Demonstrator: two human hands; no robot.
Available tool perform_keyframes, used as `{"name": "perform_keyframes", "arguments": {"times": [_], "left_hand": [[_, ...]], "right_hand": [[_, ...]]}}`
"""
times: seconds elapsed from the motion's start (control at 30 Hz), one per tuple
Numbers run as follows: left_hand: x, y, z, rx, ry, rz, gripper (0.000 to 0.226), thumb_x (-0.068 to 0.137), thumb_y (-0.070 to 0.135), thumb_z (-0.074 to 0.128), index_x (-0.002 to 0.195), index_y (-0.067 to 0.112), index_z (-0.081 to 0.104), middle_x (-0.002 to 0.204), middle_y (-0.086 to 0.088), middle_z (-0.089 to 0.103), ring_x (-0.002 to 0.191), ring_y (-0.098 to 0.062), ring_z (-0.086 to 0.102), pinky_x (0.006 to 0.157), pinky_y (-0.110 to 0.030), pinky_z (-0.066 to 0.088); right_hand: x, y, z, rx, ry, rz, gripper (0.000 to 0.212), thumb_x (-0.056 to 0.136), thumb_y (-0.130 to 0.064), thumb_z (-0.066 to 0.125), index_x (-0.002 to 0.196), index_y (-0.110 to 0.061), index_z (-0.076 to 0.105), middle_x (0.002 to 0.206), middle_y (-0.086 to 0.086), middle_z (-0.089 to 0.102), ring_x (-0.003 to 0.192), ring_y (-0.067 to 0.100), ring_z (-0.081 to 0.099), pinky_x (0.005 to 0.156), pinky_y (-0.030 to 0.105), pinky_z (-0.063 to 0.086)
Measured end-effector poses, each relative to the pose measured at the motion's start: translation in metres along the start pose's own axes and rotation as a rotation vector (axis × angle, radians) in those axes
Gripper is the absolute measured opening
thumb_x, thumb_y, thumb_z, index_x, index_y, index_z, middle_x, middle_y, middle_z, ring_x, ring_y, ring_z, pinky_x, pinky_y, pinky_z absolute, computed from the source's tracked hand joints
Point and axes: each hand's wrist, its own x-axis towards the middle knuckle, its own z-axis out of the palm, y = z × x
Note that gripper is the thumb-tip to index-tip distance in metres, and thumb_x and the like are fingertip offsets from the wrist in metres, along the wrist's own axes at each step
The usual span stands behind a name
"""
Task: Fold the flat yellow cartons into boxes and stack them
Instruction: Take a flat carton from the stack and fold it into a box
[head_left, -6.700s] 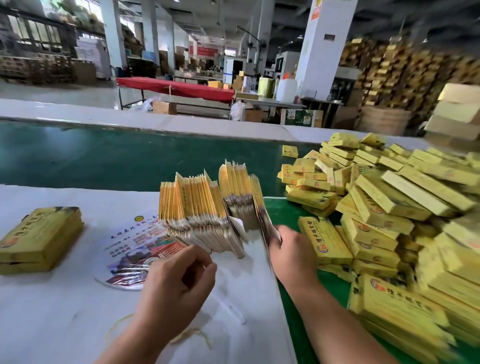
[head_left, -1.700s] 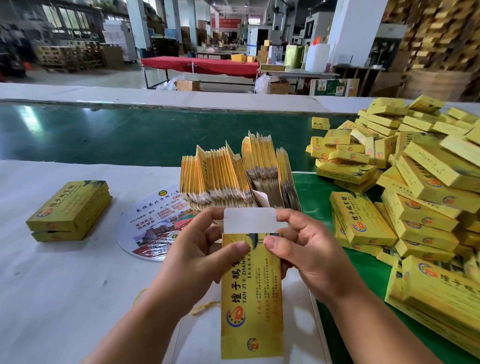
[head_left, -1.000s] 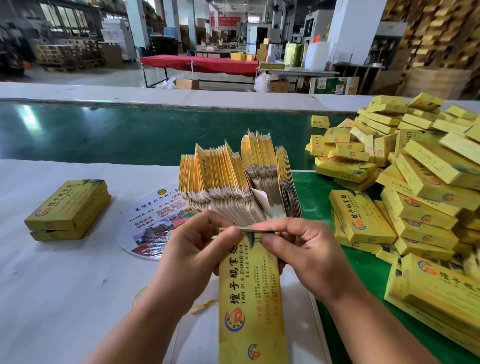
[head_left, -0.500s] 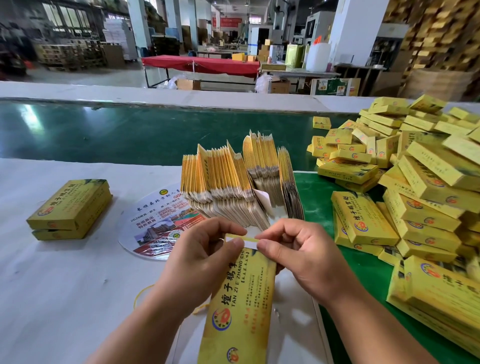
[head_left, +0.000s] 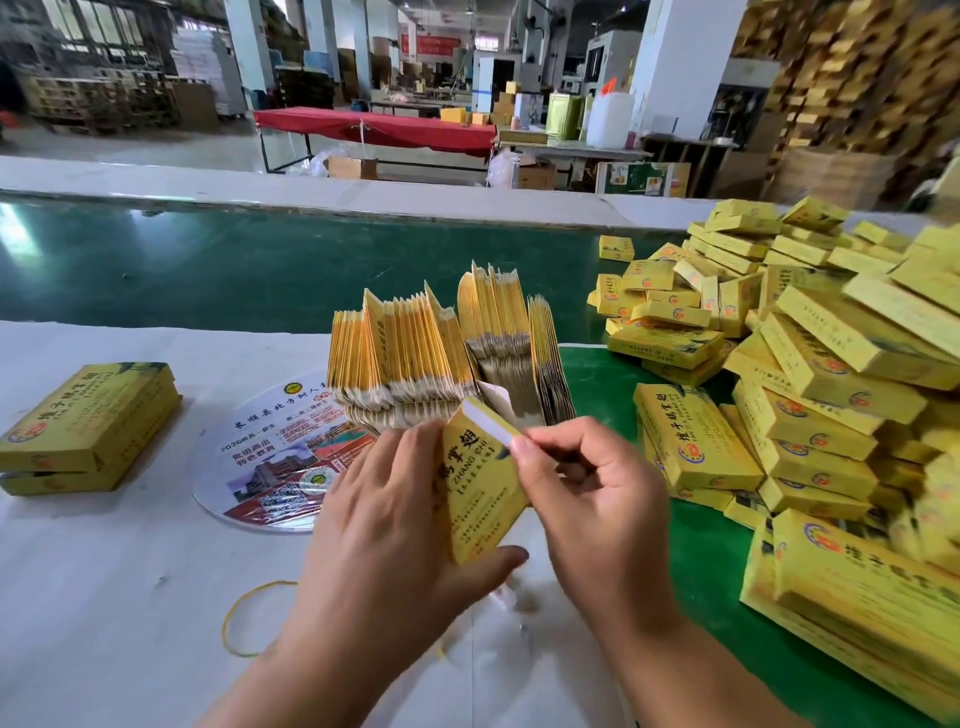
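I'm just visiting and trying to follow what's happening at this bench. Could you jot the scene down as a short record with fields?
Setting: packing bench beside a green conveyor belt
In hand: one yellow carton, partly formed
Left hand: grips the carton's body
Right hand: pinches the white end flap
Supply: flat cartons standing on edge behind the hands
Finished: heap of folded boxes at right; two stacked boxes at left
Other: round printed fan, yellow rubber band
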Motion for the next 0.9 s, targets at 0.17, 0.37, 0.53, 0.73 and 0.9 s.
{"name": "perform_keyframes", "arguments": {"times": [0.17, 0.37, 0.53, 0.73, 0.9], "left_hand": [[-0.0014, -0.0055, -0.0019, -0.006, -0.002, -0.005, 0.079, 0.059, 0.054, 0.070, 0.127, 0.022, 0.048, 0.107, 0.010, 0.054, 0.098, -0.015, 0.052, 0.085, -0.027, 0.040], [-0.0020, -0.0029, -0.0024, -0.025, -0.025, 0.041, 0.078, 0.059, 0.046, 0.069, 0.130, 0.023, 0.047, 0.110, 0.012, 0.050, 0.101, -0.012, 0.048, 0.086, -0.027, 0.039], [-0.0008, -0.0037, -0.0018, -0.030, -0.034, 0.047, 0.078, 0.059, 0.045, 0.072, 0.129, 0.024, 0.046, 0.110, 0.012, 0.051, 0.098, -0.012, 0.049, 0.082, -0.022, 0.037], [-0.0007, -0.0058, 0.0005, 0.020, -0.018, 0.055, 0.080, 0.058, 0.046, 0.072, 0.130, 0.020, 0.048, 0.112, 0.007, 0.053, 0.100, -0.016, 0.049, 0.087, -0.026, 0.035], [-0.0028, -0.0063, -0.0006, 0.029, -0.017, 0.034, 0.089, 0.059, 0.048, 0.070, 0.140, 0.022, 0.042, 0.113, 0.007, 0.053, 0.103, -0.019, 0.052, 0.088, -0.034, 0.043]], "right_hand": [[-0.0001, -0.0040, 0.0030, 0.075, -0.116, 0.070, 0.015, 0.089, -0.026, 0.071, 0.078, -0.017, 0.067, 0.067, -0.007, 0.069, 0.060, 0.008, 0.066, 0.053, 0.019, 0.051], [0.0036, -0.0026, 0.0002, 0.133, -0.074, 0.115, 0.021, 0.090, -0.014, 0.067, 0.071, -0.010, 0.061, 0.054, -0.011, 0.057, 0.049, -0.003, 0.050, 0.048, 0.010, 0.041], [0.0044, -0.0015, -0.0011, 0.142, -0.073, 0.112, 0.019, 0.091, -0.009, 0.067, 0.073, -0.007, 0.061, 0.056, -0.003, 0.058, 0.051, -0.002, 0.052, 0.049, 0.012, 0.043], [0.0042, -0.0040, -0.0025, 0.050, -0.082, 0.046, 0.018, 0.089, -0.018, 0.068, 0.073, -0.011, 0.065, 0.061, -0.004, 0.064, 0.052, 0.001, 0.056, 0.048, 0.016, 0.046], [0.0045, -0.0052, -0.0052, -0.130, -0.146, -0.141, 0.018, 0.094, -0.018, 0.067, 0.078, -0.012, 0.072, 0.062, -0.012, 0.064, 0.055, 0.000, 0.057, 0.050, 0.015, 0.042]]}}
